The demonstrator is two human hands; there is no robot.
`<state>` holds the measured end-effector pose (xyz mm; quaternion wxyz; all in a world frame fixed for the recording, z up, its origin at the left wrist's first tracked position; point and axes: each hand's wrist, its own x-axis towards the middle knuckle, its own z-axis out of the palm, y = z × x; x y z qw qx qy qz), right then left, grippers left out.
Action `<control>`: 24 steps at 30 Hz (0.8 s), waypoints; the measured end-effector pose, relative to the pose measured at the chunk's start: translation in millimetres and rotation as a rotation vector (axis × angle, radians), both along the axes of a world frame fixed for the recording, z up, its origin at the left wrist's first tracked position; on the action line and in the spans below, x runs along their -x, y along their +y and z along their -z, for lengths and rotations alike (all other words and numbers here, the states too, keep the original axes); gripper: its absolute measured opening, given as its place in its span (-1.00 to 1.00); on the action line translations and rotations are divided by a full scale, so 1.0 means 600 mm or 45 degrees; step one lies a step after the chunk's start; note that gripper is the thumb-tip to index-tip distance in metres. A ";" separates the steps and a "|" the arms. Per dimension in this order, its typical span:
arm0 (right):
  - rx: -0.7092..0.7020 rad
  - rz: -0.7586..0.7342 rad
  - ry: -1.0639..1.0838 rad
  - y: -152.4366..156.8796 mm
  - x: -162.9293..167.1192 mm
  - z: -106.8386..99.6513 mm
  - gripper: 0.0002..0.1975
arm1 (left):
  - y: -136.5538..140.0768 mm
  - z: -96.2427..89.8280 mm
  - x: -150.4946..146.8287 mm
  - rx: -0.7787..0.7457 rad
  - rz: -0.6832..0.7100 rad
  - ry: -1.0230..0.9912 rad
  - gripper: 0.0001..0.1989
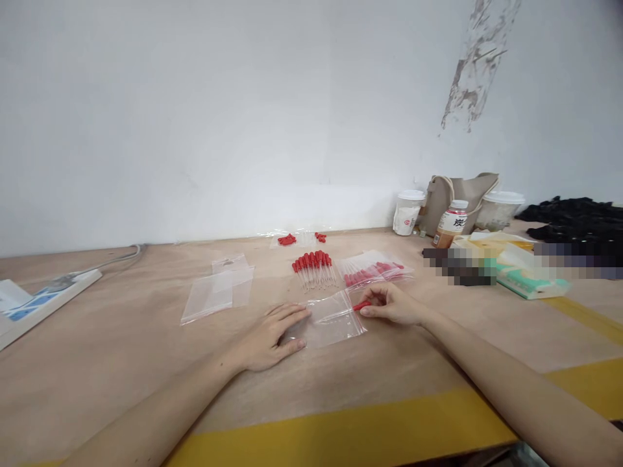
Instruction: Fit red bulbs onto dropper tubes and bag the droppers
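A clear zip bag (325, 332) lies flat on the table with its red-lined mouth to the right. My left hand (272, 334) rests flat over the bag's left end, fingers stretched and thumb apart. At the mouth, my right hand (392, 305) pinches the red bulb of a dropper (361, 305), whose thin clear tube reaches into the bag. Behind the bag lies a fanned pile of red-bulbed droppers (314, 263). Just beyond my right hand is a filled bag of droppers (372, 271).
Flat clear bags (214, 292) lie to the left. Near the wall is a bag with red bulbs (287, 239). A power strip (43, 305) sits far left. On the right stand a paper cup (409, 214), a bottle (450, 226) and a tissue pack (530, 275).
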<state>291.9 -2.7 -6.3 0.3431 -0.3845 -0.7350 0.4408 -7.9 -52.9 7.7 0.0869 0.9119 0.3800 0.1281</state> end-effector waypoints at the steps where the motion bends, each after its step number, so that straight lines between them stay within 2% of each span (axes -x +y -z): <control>1: -0.043 -0.007 0.002 0.000 0.005 0.002 -0.77 | 0.000 0.000 0.000 -0.003 0.002 0.006 -0.52; 7: -0.116 -0.082 -0.022 -0.003 0.035 0.014 -0.77 | 0.000 0.001 0.000 0.003 -0.022 0.050 -0.51; 14: -0.044 -0.195 -0.106 0.003 0.030 0.011 -0.78 | 0.000 -0.001 0.000 -0.001 -0.025 0.068 -0.51; 21: -0.209 -0.056 -0.197 -0.003 0.045 0.016 -0.77 | 0.002 0.002 -0.001 -0.014 -0.011 0.085 -0.53; 24: -0.155 -0.030 -0.160 -0.010 0.060 0.021 -0.78 | 0.003 0.003 -0.002 -0.022 -0.001 0.064 -0.52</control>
